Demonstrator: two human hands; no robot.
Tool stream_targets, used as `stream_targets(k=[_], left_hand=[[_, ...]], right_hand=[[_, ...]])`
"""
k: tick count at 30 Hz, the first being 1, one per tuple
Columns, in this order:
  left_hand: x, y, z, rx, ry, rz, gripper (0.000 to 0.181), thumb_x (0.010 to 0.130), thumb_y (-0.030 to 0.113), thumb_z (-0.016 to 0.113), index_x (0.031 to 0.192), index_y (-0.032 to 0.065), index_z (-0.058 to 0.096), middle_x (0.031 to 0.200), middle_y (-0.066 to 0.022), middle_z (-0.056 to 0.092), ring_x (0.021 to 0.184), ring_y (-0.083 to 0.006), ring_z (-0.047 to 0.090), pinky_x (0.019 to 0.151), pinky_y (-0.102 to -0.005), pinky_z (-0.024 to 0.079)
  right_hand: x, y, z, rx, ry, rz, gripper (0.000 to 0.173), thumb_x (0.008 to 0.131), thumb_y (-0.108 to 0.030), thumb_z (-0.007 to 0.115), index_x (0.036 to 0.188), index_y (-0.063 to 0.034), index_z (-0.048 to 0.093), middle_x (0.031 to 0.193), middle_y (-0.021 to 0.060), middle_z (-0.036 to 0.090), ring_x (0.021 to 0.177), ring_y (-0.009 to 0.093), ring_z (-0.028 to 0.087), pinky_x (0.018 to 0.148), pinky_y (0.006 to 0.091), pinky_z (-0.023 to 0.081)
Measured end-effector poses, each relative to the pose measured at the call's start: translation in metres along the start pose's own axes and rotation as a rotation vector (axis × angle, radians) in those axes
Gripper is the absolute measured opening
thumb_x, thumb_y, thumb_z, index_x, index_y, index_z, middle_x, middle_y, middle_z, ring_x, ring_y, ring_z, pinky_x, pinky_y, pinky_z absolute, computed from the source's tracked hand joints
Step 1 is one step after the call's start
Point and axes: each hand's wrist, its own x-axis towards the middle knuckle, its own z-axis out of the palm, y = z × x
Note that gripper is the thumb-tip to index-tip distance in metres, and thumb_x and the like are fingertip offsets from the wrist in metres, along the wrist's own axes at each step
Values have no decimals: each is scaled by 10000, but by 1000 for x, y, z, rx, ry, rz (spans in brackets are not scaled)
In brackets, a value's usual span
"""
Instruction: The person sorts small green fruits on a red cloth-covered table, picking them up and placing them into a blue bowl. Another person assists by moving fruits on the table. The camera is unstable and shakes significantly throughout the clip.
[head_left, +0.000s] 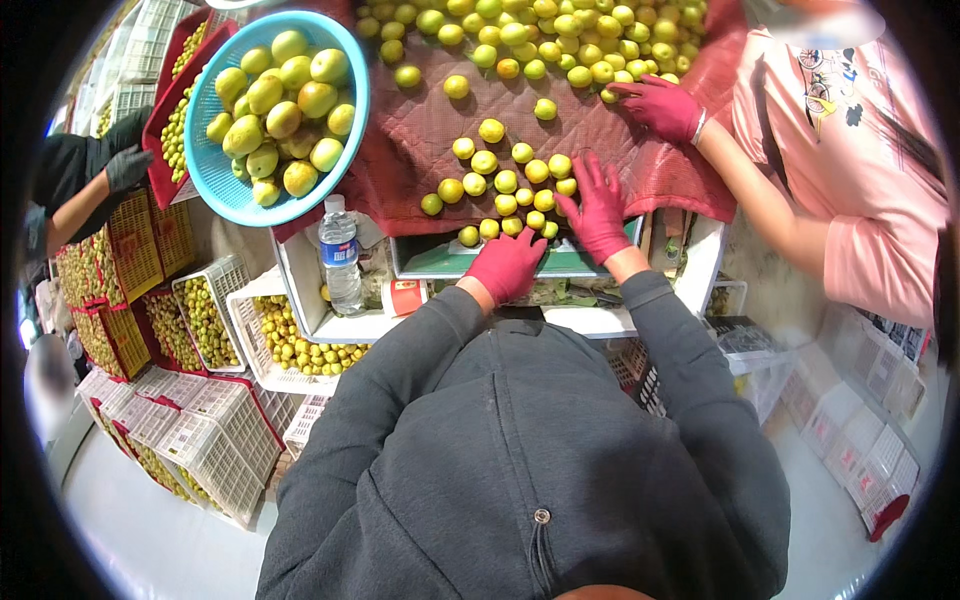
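Note:
Small round yellow-green fruits (505, 181), which look like jujubes or plums, lie loosely grouped on a quilted dark-red cloth (420, 135) before me. My left hand (508, 266), in a red glove, is at the cloth's near edge, with its fingertips beside the closest fruits. To its right, my right hand (598, 208), gloved alike, spreads its fingers along the group's right side. Neither palm shows, and I see no fruit gripped. Under both hands is a green-bottomed tray or drawer (450, 264) at the front of the white-edged stand.
A blue plastic basket (360, 135) of similar fruits stands at the left, near a water bottle (343, 259) and a paper cup (405, 297). On the right, a co-worker's red-gloved hand (664, 109) touches the large fruit pile (585, 30). Fruit-filled crates (225, 420) are stacked lower left.

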Motion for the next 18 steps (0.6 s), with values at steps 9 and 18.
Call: stream_targets(k=[9,18], left_hand=[[1,-4,3,-108,-21,-16,530,758,171,754,1257,63,609,1220,-175,604,844,-388,697,686,-511,569],[1,-6,8,-52,-32,9,530,771,166,719,1275,64,592,1124,-168,624,815,-390,693,685,-510,562]], right_hand=[[35,-43,-8,189,74,-146,656,881,-319,768,1468,-133,542,1589,184,413,1412,482,389,1186,547,334],[92,-72,19,426,35,-317,480,885,-234,782,1302,-55,624,1281,168,642,1221,381,579,1080,457,456]])
